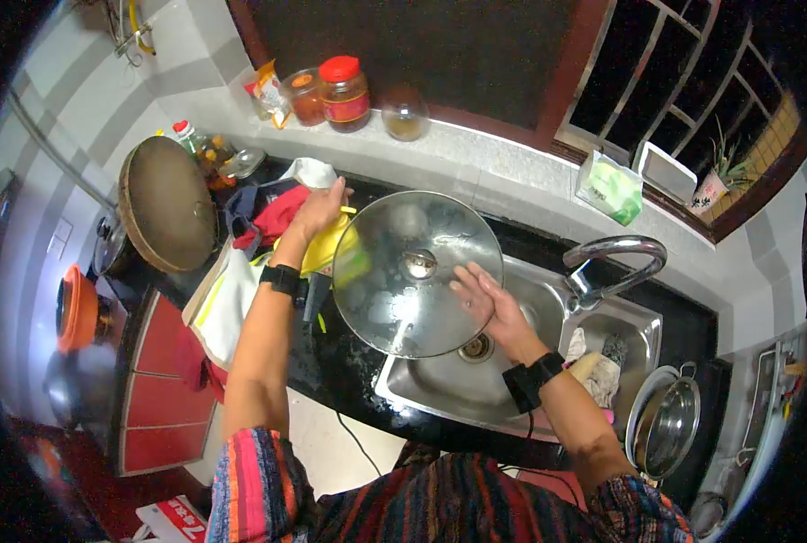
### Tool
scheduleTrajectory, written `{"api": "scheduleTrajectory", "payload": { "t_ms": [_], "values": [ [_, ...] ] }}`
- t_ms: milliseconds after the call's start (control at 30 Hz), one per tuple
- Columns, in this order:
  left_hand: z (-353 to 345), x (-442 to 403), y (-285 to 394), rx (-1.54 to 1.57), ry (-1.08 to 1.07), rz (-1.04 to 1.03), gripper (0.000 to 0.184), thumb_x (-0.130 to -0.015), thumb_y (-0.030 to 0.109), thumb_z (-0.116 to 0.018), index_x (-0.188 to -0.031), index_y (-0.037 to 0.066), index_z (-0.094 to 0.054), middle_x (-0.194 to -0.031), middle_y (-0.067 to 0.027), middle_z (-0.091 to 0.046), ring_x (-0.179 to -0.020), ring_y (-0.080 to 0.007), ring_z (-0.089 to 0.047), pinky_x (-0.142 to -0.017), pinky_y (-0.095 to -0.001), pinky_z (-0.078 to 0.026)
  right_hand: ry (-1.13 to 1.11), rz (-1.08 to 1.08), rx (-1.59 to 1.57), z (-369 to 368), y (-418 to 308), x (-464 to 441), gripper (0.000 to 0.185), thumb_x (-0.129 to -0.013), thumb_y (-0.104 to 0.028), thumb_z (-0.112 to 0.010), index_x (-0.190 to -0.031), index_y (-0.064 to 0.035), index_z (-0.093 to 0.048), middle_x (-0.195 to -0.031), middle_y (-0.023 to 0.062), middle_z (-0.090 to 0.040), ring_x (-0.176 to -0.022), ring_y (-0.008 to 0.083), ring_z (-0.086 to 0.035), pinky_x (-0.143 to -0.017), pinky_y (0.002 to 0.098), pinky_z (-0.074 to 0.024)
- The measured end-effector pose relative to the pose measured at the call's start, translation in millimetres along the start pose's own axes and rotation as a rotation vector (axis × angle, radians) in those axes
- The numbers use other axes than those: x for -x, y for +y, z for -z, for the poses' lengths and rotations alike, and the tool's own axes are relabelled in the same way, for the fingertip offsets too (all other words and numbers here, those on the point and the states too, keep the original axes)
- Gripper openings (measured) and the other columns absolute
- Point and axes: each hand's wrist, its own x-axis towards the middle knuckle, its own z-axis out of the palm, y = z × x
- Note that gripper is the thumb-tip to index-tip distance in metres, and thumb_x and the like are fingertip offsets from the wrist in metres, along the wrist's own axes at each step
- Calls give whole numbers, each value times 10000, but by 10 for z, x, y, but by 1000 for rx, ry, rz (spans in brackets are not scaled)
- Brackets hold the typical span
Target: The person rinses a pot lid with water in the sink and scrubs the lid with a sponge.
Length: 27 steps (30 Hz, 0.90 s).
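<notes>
A round glass pot lid [381, 294] is over the black table [345, 362] and the left of the steel sink [435, 385], its right edge in the right hand's [497, 309] grip. The left hand [317, 214] is beside the yellow cloth [329, 251], left of the lid; I cannot tell whether its grip holds anything.

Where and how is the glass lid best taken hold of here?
Probably by the knob at the centre of the glass lid, coming from the camera's side: the lid's broad round face is turned that way and nothing covers the knob. The right hand overlaps the lid's right edge.
</notes>
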Motion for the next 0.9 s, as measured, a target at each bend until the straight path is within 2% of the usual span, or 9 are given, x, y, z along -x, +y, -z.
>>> {"api": "scheduleTrajectory", "payload": {
  "t_ms": [67,433,533,600,667,700,733,800,900],
  "values": [
    [21,64,6,-54,-52,-9,700,-993,525,-197,-1101,45,-694,-1072,-242,-660,-1079,-374,-594,-990,-420,-413,-1,22,3,20,46,11,581,-978,-329,-526,-1474,-102,-327,-1480,81,-429,-1295,260,-475,-1059,407,-367],
    [55,192,436,-628,-125,185,713,-977,564,-166,-1139,91,-675,-1138,-219,-642,-1099,-388,-593,-956,-490,-449,8,-7,-29,139,98,-83,561,-993,-306,-505,-1494,-135,-318,-1506,45,-400,-1301,231,-458,-1059,371,-343],
    [47,256,453,-599,-177,165,687,-991,535,-178,-1238,56,-604,-1206,-243,-603,-1155,-404,-553,-993,-478,-426,-21,11,-42,198,178,-42,556,-993,-296,-509,-1491,-136,-320,-1496,44,-412,-1292,231,-467,-1034,360,-379],
    [9,273,321,-320,-91,-48,675,-1006,505,-188,-1350,6,-486,-1344,-256,-508,-1273,-390,-465,-1072,-441,-358,-19,32,-77,232,226,59,555,-993,-291,-511,-1490,-135,-321,-1489,44,-421,-1286,230,-473,-1015,352,-401],
    [62,287,308,-27,-31,35,703,-1015,507,-207,-1417,-41,-384,-1482,-193,-394,-1406,-274,-328,-1150,-359,-232,-3,33,-27,300,228,195,606,-998,-357,-489,-1497,-87,-277,-1501,90,-398,-1318,236,-456,-1067,382,-349],
    [131,396,549,-29,89,101,657,-1015,487,-251,-1430,-3,-392,-1465,-188,-420,-1393,-268,-348,-1147,-349,-232,37,10,-42,316,202,289,610,-996,-358,-499,-1495,-85,-280,-1492,86,-409,-1318,244,-458,-1050,373,-375],
    [158,236,156,136,281,-107,617,-992,515,-350,-1334,32,-524,-1335,-194,-550,-1249,-279,-494,-1066,-363,-339,79,25,-56,403,215,361,610,-996,-358,-499,-1495,-85,-280,-1492,86,-409,-1318,244,-458,-1050,373,-375],
    [182,723,168,-223,503,-354,367,-1014,268,-431,-1216,-5,-571,-1198,-140,-624,-1092,-265,-587,-974,-368,-426,27,-11,-63,647,243,555,549,-1000,-309,-500,-1489,-138,-319,-1491,60,-412,-1291,236,-479,-1006,353,-421],
    [-281,1637,243,474,465,39,308,-1021,284,-456,-1009,10,-596,-928,-76,-597,-849,-142,-572,-754,-290,-460,7,-30,-20,744,147,918,554,-1012,-332,-469,-1498,-129,-297,-1507,75,-386,-1317,234,-459,-1042,370,-397]
  ]
}}
